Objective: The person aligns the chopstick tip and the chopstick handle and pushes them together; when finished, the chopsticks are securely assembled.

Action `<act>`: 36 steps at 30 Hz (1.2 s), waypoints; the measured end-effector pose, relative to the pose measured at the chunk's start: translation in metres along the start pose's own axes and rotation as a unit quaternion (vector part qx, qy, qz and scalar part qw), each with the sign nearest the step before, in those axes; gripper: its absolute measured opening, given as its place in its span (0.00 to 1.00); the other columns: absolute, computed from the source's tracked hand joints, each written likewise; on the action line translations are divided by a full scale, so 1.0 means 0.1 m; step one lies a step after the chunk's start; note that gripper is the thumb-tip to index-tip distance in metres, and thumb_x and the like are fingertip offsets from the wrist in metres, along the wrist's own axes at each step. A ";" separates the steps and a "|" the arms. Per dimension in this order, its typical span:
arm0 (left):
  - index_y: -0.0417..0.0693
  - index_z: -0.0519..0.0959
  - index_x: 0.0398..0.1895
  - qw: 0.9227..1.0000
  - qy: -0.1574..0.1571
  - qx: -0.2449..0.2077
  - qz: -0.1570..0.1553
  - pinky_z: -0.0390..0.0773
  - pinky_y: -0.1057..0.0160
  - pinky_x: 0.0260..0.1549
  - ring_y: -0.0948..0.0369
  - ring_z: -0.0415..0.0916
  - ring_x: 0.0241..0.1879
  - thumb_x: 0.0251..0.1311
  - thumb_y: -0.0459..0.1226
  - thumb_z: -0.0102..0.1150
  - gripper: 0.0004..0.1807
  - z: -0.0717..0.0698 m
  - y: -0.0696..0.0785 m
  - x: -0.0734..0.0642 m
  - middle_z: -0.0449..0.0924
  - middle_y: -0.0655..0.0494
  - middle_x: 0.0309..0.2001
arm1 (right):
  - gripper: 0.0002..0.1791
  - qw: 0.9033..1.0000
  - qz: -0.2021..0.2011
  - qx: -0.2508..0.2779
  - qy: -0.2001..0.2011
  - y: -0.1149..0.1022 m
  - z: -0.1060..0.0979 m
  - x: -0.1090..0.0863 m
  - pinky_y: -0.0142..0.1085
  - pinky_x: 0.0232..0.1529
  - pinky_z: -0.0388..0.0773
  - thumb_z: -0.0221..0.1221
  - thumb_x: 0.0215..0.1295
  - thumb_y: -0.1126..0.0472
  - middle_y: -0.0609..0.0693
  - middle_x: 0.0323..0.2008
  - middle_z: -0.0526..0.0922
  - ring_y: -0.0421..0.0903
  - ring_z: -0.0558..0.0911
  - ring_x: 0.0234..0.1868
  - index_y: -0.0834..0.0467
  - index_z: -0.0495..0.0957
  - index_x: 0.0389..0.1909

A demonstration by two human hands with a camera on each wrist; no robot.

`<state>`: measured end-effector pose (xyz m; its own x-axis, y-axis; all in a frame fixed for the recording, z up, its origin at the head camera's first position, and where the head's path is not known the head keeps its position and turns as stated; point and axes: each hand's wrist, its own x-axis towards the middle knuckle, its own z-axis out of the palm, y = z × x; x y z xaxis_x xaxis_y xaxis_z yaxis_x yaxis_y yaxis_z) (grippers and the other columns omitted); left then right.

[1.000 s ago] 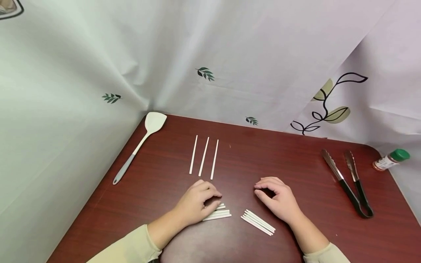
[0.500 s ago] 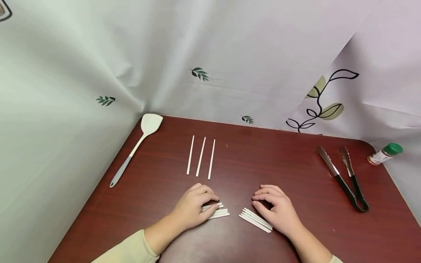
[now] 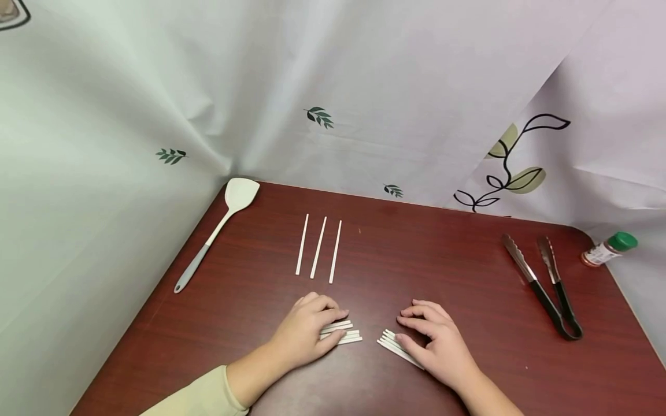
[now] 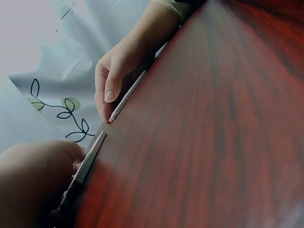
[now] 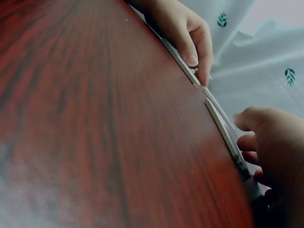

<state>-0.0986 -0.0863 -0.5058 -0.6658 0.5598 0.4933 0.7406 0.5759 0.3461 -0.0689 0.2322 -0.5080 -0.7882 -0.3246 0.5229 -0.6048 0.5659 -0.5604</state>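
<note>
My left hand lies over a left group of slim white sticks, hiding part of them. Its fingers bend loosely, the thumb lying across the sticks; in the right wrist view that left hand shows its thumb just above them. Over a right bundle of similar white sticks is my right hand, loosely bent and covering the bundle's near end. In the right wrist view the thumb of the right hand stands apart from the sticks. Farther back, three white sticks lie side by side, spaced apart.
A white spatula with a grey handle lies along the left edge of the dark red table. Black-handled metal tongs lie spread on the right. Beyond them a green-capped spice bottle leans near the curtain.
My right hand has come down and nearer, from beside the right bundle to over it. The left hand has barely moved. The head view has shifted slightly.
</note>
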 end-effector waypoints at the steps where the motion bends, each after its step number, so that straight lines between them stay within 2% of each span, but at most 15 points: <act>1: 0.53 0.92 0.48 1.000 -0.003 0.002 -0.002 0.77 0.55 0.46 0.62 0.76 0.42 0.58 0.46 0.77 0.16 0.00 0.00 0.00 0.83 0.64 0.45 | 0.17 1.000 -0.002 -0.002 0.000 0.00 0.00 0.00 0.27 0.71 0.61 0.79 0.49 0.66 0.43 0.47 0.88 0.58 0.81 0.60 0.54 0.93 0.43; 9: 0.57 0.94 0.39 1.000 0.004 -0.013 -0.010 0.77 0.56 0.45 0.64 0.77 0.43 0.58 0.42 0.78 0.06 0.01 0.02 0.00 0.85 0.65 0.45 | 0.17 0.999 -0.027 -0.018 0.000 0.00 0.01 -0.01 0.31 0.71 0.59 0.79 0.47 0.66 0.44 0.48 0.87 0.59 0.81 0.60 0.46 0.94 0.38; 15: 0.57 0.93 0.37 0.999 0.014 -0.036 -0.027 0.75 0.57 0.45 0.65 0.76 0.42 0.55 0.40 0.81 0.07 0.02 0.04 0.00 0.86 0.67 0.43 | 0.18 0.999 -0.037 -0.025 -0.011 0.00 0.01 -0.02 0.36 0.70 0.59 0.80 0.48 0.65 0.42 0.49 0.87 0.59 0.80 0.60 0.40 0.93 0.37; 24: 0.59 0.92 0.36 0.996 0.007 -0.066 -0.066 0.74 0.59 0.46 0.67 0.75 0.41 0.55 0.40 0.81 0.07 0.02 0.06 0.00 0.85 0.72 0.41 | 0.20 0.999 -0.039 -0.016 -0.007 -0.01 0.04 -0.02 0.36 0.69 0.58 0.79 0.46 0.67 0.40 0.47 0.87 0.57 0.81 0.59 0.40 0.92 0.36; 36: 0.59 0.91 0.35 0.995 0.010 -0.070 -0.065 0.73 0.59 0.45 0.68 0.75 0.40 0.56 0.40 0.80 0.06 0.02 0.06 0.00 0.85 0.73 0.40 | 0.23 0.999 0.021 -0.009 -0.032 -0.11 0.05 -0.03 0.40 0.66 0.57 0.77 0.44 0.67 0.38 0.49 0.84 0.55 0.77 0.63 0.34 0.85 0.31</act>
<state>-0.0942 -0.0813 -0.5049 -0.7557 0.4739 0.4519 0.6549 0.5534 0.5147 -0.0600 0.2234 -0.5062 -0.8187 -0.3481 0.4567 -0.5695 0.5938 -0.5684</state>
